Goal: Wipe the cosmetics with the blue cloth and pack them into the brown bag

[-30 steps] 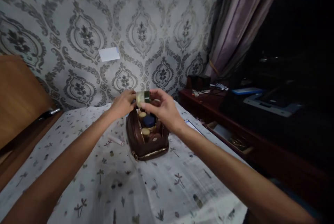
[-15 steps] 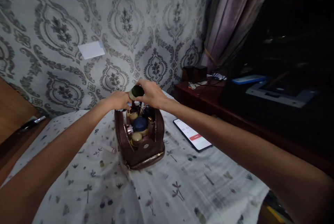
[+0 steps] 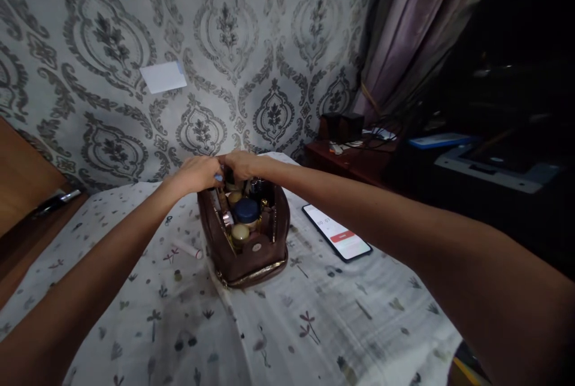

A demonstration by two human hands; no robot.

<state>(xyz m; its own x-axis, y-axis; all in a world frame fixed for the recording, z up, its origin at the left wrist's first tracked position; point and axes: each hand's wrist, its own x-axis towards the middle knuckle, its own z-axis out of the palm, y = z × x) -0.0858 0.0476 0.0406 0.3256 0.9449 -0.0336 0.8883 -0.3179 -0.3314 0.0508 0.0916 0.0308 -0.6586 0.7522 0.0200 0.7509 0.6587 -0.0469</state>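
Brown pouch (image 3: 251, 257): open, upright on the printed sheet (image 3: 314, 314), with a blue-lidded jar (image 3: 246, 209) in the middle. Your left hand (image 3: 197, 171) and right hand (image 3: 242, 164): fingers curled at its far rim; whether they grip anything cannot be told. Phone (image 3: 336, 233): beside the pouch, to its right.

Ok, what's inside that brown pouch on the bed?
The brown pouch holds jars: a blue-lidded jar, a pale-lidded jar nearer the camera, and slim tubes along its sides. The left hand and right hand cover its far end; its bottom is hidden.
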